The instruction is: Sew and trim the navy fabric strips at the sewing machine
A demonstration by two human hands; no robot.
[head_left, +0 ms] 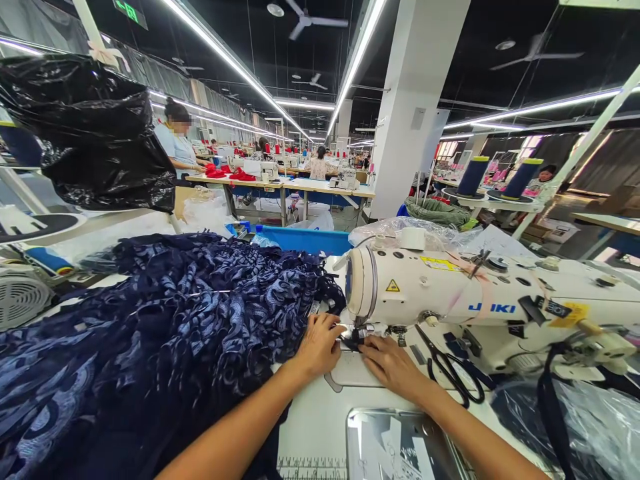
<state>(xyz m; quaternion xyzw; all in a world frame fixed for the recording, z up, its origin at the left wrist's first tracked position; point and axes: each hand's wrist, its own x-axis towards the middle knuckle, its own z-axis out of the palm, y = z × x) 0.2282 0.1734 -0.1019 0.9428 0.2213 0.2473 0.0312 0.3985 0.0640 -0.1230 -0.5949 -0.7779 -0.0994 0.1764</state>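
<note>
A white sewing machine (420, 287) stands in front of me, its needle area just beyond my hands. A small dark navy piece of fabric (353, 343) lies under the presser foot. My left hand (319, 345) is at the left of the foot, fingers bent and closed at the fabric's edge. From the right, my right hand (393, 365) holds the other side, thumb and fingers close together at the fabric. Beside my left arm lies a large heap of navy lace garments (200, 320). Black-handled scissors (453, 373) rest right of my right hand.
A shiny metal tray (400, 440) and a printed ruler (313, 467) are at the table's front. Plastic-wrapped material (590, 420) lies at the right. Navy thread cones (473, 177) stand behind the machine. A black plastic bag (95, 133) hangs at left. A person (180, 143) works farther back.
</note>
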